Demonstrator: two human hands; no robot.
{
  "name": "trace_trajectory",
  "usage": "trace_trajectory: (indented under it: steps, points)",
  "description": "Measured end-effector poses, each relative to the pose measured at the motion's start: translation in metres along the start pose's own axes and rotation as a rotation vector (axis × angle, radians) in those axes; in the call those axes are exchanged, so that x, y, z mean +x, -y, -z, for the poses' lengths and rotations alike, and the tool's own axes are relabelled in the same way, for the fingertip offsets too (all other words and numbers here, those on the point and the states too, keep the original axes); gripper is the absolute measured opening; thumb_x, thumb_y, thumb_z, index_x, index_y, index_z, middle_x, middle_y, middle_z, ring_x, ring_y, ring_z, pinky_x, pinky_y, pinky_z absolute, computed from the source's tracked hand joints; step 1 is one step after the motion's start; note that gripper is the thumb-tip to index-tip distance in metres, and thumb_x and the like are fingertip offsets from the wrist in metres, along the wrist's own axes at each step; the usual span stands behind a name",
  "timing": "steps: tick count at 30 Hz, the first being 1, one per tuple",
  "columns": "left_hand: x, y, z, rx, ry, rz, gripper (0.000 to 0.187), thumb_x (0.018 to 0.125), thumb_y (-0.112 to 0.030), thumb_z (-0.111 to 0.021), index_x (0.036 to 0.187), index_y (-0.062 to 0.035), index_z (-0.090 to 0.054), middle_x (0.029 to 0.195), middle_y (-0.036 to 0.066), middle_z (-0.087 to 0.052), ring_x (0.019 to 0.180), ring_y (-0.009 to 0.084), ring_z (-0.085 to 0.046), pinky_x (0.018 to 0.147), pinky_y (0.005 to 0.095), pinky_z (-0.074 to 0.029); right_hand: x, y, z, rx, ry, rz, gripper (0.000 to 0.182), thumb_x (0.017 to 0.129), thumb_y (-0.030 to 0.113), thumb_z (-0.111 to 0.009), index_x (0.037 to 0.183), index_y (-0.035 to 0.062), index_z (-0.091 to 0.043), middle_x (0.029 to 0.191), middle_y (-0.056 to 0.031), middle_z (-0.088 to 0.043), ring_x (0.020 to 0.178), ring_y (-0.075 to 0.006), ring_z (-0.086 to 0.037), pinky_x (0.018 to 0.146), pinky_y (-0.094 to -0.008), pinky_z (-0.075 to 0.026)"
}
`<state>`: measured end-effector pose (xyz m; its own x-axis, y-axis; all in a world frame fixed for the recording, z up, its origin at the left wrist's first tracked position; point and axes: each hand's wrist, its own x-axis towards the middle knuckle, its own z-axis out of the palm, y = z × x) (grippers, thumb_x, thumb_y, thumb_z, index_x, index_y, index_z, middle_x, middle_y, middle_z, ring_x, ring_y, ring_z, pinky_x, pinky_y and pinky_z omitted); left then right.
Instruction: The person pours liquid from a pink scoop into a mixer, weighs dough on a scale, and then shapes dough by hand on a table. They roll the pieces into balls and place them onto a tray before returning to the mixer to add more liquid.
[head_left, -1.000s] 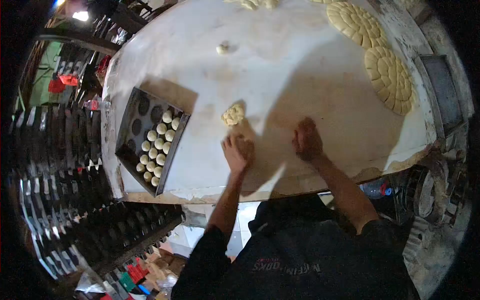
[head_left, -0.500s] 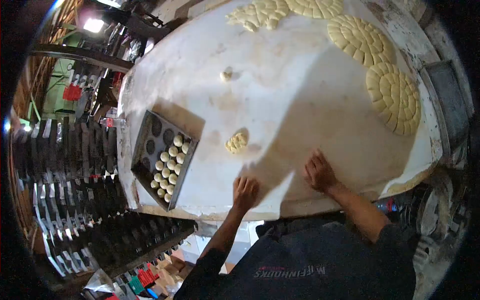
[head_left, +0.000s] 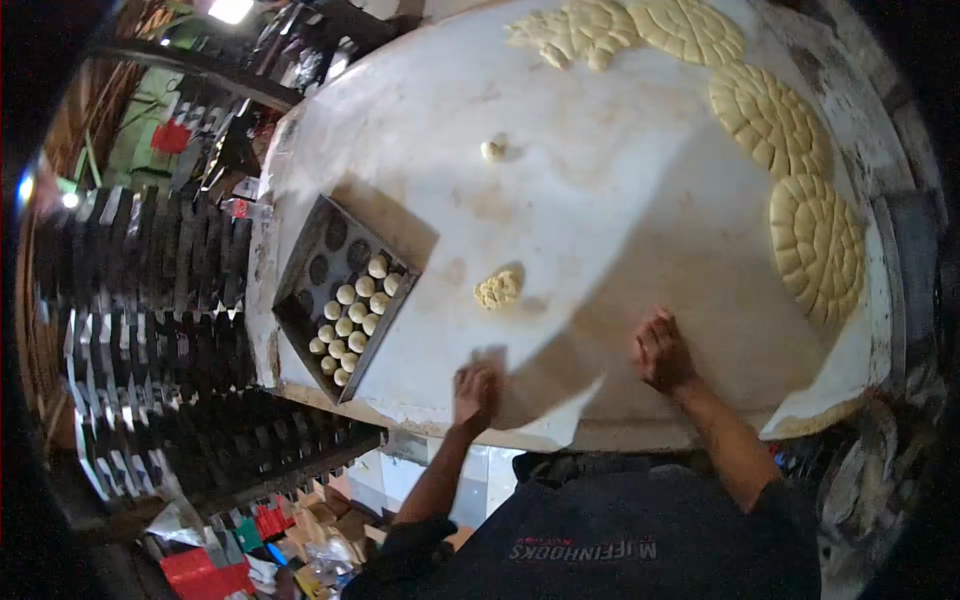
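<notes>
Both hands are over the near part of the pale table (head_left: 590, 220). My left hand (head_left: 477, 393) is curled low over the surface, its fingers blurred; what lies under it is hidden. To its right, my right hand (head_left: 662, 350) has its fingers bent in over the tabletop, and anything beneath them is hidden. A small clump of dough pieces (head_left: 498, 290) lies just beyond my left hand. Farther off sits a single small dough piece (head_left: 493, 150). At the left, a dark tray (head_left: 377, 350) holds several round dough balls (head_left: 344, 326) in its right part.
Large flat dough rounds cut into pieces (head_left: 768, 118) (head_left: 817, 248) lie along the far right of the table. Dark trays (head_left: 150, 250) are stacked at the left. Another dark metal tray (head_left: 915, 240) stands beyond the right edge.
The view has shifted, so the table items appear farther right. My left hand has moved left and nearer the front edge relative to the dough clump. My right hand remains over the table.
</notes>
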<state>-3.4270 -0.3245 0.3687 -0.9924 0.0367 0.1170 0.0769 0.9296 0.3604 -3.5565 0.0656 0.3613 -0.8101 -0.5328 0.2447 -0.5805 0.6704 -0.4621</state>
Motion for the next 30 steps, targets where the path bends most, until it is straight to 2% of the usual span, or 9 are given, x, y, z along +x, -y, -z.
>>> trace_trajectory:
  steps: [4,10,15,17,23,25,27,29,30]
  points:
    - [0.020,0.096,0.033,0.165,-0.065,0.033,0.028,0.081,-0.022,-0.057,0.105,-0.0067,-0.056,0.107,0.013,-0.056,0.101,0.0338,-0.049,0.091,0.0505,-0.033,0.030,-0.056,0.042,-0.149,-0.036,-0.160,0.018,0.083,0.014,-0.052,0.091,-0.0018,-0.054,0.102,-0.0231,-0.051,0.108,-0.0417,-0.048,0.106,-0.0560,-0.030]
    - [0.104,0.010,0.019,-0.174,-0.356,0.279,0.025,0.083,-0.017,-0.067,0.099,-0.0014,-0.056,0.096,0.016,-0.059,0.085,0.0384,-0.052,0.075,0.0469,-0.044,0.096,0.000,0.010,-0.080,-0.336,-0.273,0.010,0.081,0.008,-0.050,0.089,0.0013,-0.051,0.086,-0.0207,-0.050,0.094,-0.0407,-0.051,0.103,-0.0550,-0.031]
    - [0.001,0.038,0.032,-0.067,-0.072,-0.071,0.027,0.080,-0.005,-0.057,0.107,-0.0025,-0.057,0.107,0.017,-0.057,0.101,0.0382,-0.051,0.090,0.0494,-0.040,0.023,-0.027,0.027,0.051,-0.231,-0.004,0.012,0.077,0.010,-0.055,0.083,0.0006,-0.051,0.082,-0.0177,-0.050,0.083,-0.0369,-0.050,0.089,-0.0498,-0.038]
    - [0.010,0.080,0.044,0.440,-0.163,-0.207,0.023,0.078,-0.006,-0.059,0.101,-0.0047,-0.059,0.106,0.016,-0.058,0.101,0.0373,-0.052,0.090,0.0496,-0.039,0.029,-0.064,0.039,-0.081,-0.195,-0.275,0.014,0.077,0.011,-0.056,0.082,-0.0003,-0.050,0.082,-0.0164,-0.051,0.080,-0.0350,-0.048,0.083,-0.0474,-0.038]
    - [0.118,0.090,-0.008,-0.645,-0.292,0.239,0.015,0.080,-0.010,-0.058,0.094,-0.0047,-0.058,0.096,0.016,-0.061,0.094,0.0387,-0.053,0.084,0.0456,-0.041,0.121,-0.036,-0.002,-0.389,-0.580,-0.490,0.016,0.086,0.017,-0.053,0.085,0.0015,-0.049,0.082,-0.0170,-0.051,0.082,-0.0347,-0.047,0.084,-0.0473,-0.037]
    - [0.103,0.035,0.046,-0.652,0.024,0.229,0.021,0.078,-0.009,-0.059,0.098,-0.0027,-0.059,0.105,0.017,-0.060,0.101,0.0370,-0.053,0.090,0.0449,-0.041,0.113,-0.014,-0.019,-0.142,-0.484,-0.558,0.015,0.088,0.017,-0.051,0.088,0.0022,-0.052,0.085,-0.0164,-0.053,0.085,-0.0341,-0.049,0.087,-0.0461,-0.037]
    - [0.056,0.033,0.036,-0.156,0.031,-0.225,0.023,0.082,-0.011,-0.062,0.103,-0.0028,-0.058,0.103,0.015,-0.062,0.106,0.0338,-0.055,0.101,0.0427,-0.040,0.082,0.010,-0.021,-0.193,-0.363,-0.324,0.019,0.092,0.019,-0.049,0.089,0.0013,-0.056,0.089,-0.0137,-0.055,0.090,-0.0325,-0.052,0.086,-0.0444,-0.041]
    - [0.013,0.059,0.044,-0.201,0.114,-0.312,0.021,0.086,-0.011,-0.058,0.104,-0.0007,-0.059,0.112,0.018,-0.059,0.113,0.0352,-0.052,0.103,0.0456,-0.037,0.058,0.009,0.002,-0.288,-0.265,-0.342,0.020,0.092,0.020,-0.051,0.093,0.0008,-0.057,0.093,-0.0112,-0.059,0.092,-0.0280,-0.057,0.079,-0.0449,-0.046]
    - [0.010,0.075,0.052,-0.224,0.105,-0.292,0.021,0.086,-0.011,-0.058,0.104,-0.0007,-0.059,0.112,0.018,-0.059,0.113,0.0352,-0.052,0.103,0.0456,-0.037,0.053,0.008,0.023,-0.171,-0.131,-0.637,0.023,0.092,0.022,-0.051,0.095,0.0002,-0.059,0.094,-0.0124,-0.061,0.087,-0.0269,-0.060,0.078,-0.0422,-0.049]
